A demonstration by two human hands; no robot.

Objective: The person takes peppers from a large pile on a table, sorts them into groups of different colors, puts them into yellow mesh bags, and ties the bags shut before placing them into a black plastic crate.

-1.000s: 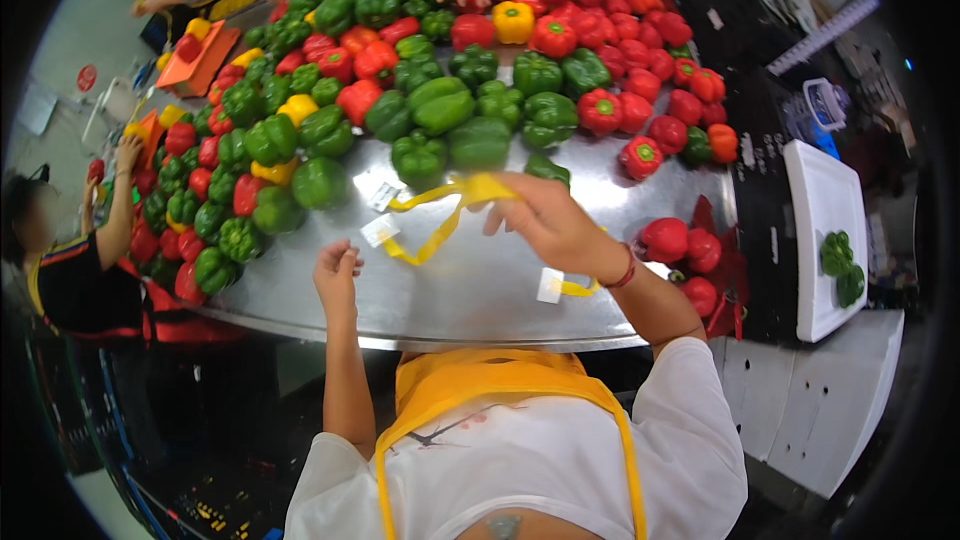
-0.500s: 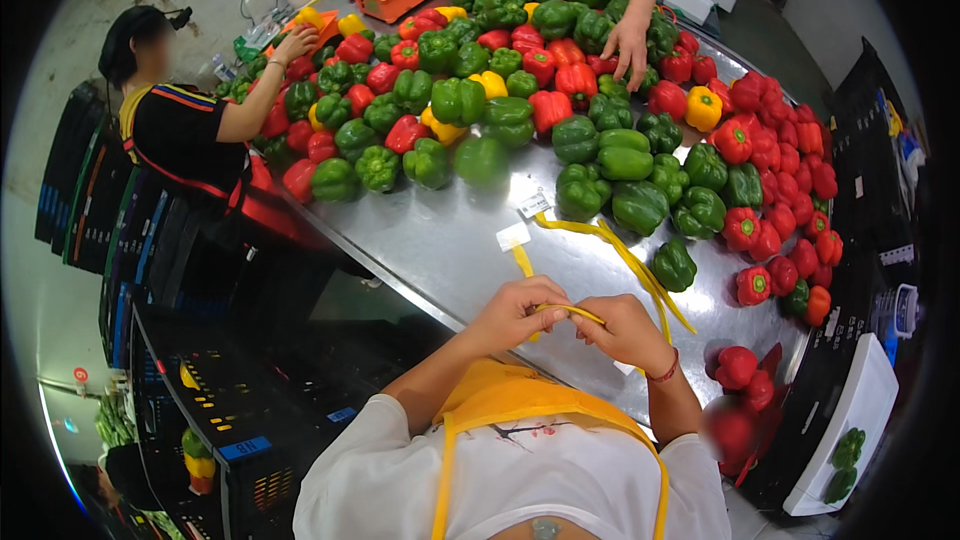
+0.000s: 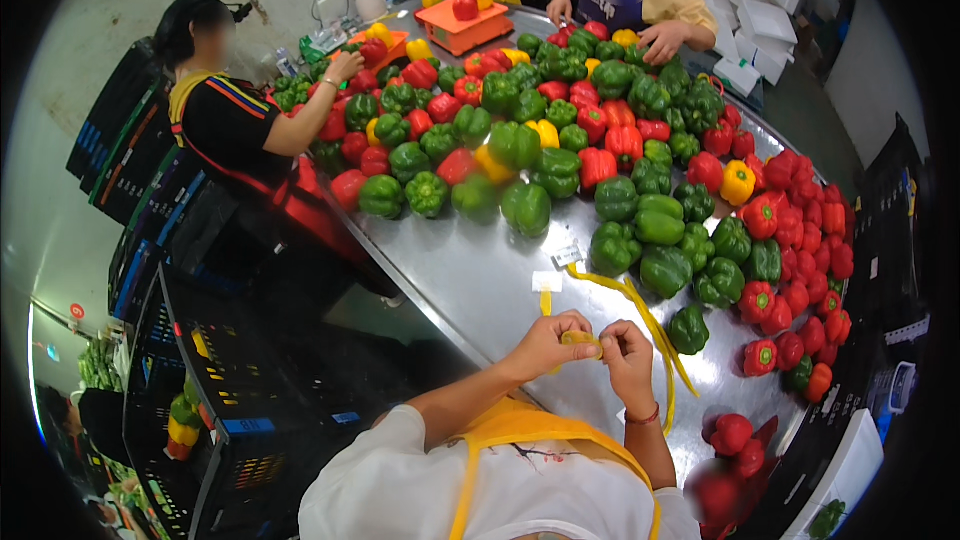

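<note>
Yellow tape [image 3: 581, 338] is held between the two hands, above the near edge of the metal table [image 3: 470, 265]. It is pinched by the left hand [image 3: 548, 348], whose fingers are curled inward, and by the fingertips of the right hand [image 3: 628, 360], also half closed. Longer yellow strips [image 3: 642, 307] are seen lying just beside the right hand.

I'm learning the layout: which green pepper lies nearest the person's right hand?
The green pepper just right of the loose yellow strap, in front of its green neighbours. Every other green pepper lies farther from the right hand.
</note>
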